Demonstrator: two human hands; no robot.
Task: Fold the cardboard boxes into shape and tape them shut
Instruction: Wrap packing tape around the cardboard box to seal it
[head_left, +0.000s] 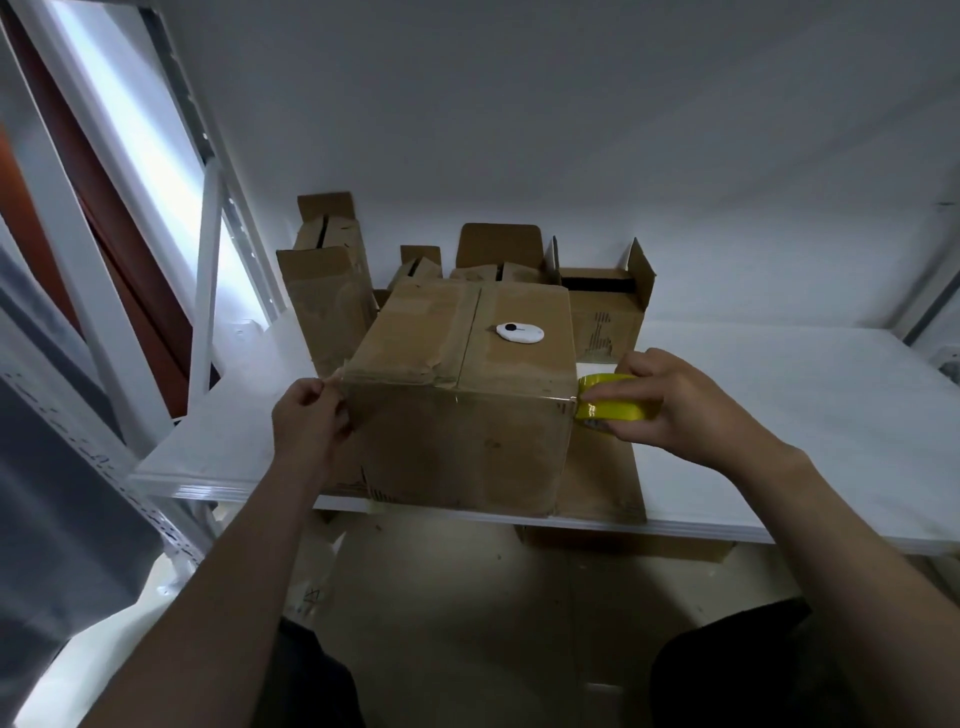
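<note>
Resting on box (457, 441), white cutter (519, 332) is seen; open boxes (602, 306) stood behind. Tape end (340, 383) pinched by left hand (311, 421), tape roll (613, 402) gripped by right hand (685, 410).

The box (457, 395) sits on the shelf (779, 415); a cutter (519, 332) lies on it; other boxes (602, 306) stand behind.

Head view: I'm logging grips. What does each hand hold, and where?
The right hand grips the yellow tape roll round its rim. The left hand pinches at the box's upper left corner, seemingly the tape's end.
</note>
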